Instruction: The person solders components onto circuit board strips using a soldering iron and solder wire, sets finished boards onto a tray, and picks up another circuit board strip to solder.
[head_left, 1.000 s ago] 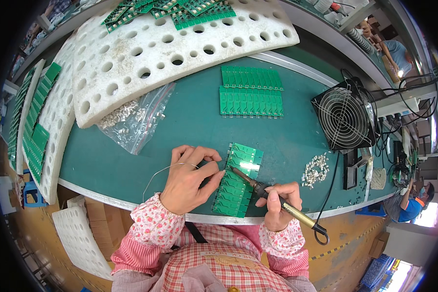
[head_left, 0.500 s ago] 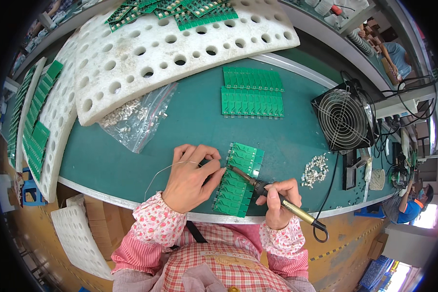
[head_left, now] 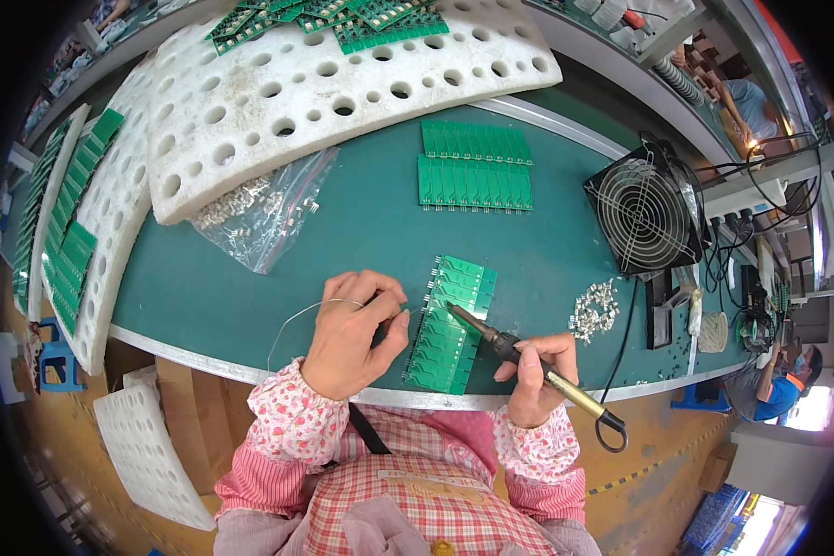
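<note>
My left hand (head_left: 357, 334) is closed in a pinch on a thin solder wire (head_left: 290, 324), which loops out to the left behind it. Its fingertips stand a little left of a green circuit board panel (head_left: 452, 347) lying by the table's front edge. Small metal-pinned parts (head_left: 421, 326) line the panel's left edge. My right hand (head_left: 539, 375) grips a soldering iron (head_left: 505, 347) like a pen. The iron's tip points to the upper left and is over the panel's upper part; whether it touches cannot be told.
Small white connectors (head_left: 595, 310) lie in a pile at the right, below a black fan (head_left: 647, 211). Two more green panels (head_left: 475, 183) lie farther back. A plastic bag of connectors (head_left: 269, 218) sits beside a white holed foam board (head_left: 241, 102) carrying circuit boards. A person (head_left: 781, 394) is at far right.
My left hand has drawn back leftward from the panel's edge with the solder wire. The soldering iron's tip has shifted from the pinned edge inward over the panel. The view has tilted slightly.
</note>
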Available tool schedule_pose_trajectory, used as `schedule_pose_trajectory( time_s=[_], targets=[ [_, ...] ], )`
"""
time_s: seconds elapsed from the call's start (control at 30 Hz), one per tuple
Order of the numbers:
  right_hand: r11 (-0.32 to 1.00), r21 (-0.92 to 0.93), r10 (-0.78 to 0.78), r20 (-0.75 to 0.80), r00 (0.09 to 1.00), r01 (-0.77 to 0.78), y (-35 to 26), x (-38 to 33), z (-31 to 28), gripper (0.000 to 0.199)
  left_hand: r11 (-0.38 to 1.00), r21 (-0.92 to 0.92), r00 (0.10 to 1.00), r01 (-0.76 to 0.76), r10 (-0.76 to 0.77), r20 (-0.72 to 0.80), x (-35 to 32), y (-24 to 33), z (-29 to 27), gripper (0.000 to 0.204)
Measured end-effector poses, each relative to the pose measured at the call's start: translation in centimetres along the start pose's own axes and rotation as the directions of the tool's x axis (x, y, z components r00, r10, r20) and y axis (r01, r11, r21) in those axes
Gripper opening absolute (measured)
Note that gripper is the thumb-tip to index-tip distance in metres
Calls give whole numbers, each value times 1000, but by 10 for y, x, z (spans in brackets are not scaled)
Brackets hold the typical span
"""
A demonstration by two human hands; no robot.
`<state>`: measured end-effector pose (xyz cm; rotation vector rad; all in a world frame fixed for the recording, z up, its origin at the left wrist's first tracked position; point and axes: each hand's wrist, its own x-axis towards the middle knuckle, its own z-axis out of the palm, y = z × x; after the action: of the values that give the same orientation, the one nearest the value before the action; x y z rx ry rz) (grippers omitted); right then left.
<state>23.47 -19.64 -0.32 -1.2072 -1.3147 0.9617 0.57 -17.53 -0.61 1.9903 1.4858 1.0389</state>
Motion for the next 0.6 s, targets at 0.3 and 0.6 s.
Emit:
schedule_pose_trajectory(
  time_s=[0.3, 0.6],
  targets=[
    [1000, -2, 9, 62, 998, -9, -3, -5, -1, 16, 997, 42, 997, -68, 66, 40, 1, 0, 2, 9],
    [999, -34, 5, 83, 997, -2, -5, -1, 3, 13, 993, 58, 994, -104, 102, 36, 3, -2, 4, 7]
  ],
)
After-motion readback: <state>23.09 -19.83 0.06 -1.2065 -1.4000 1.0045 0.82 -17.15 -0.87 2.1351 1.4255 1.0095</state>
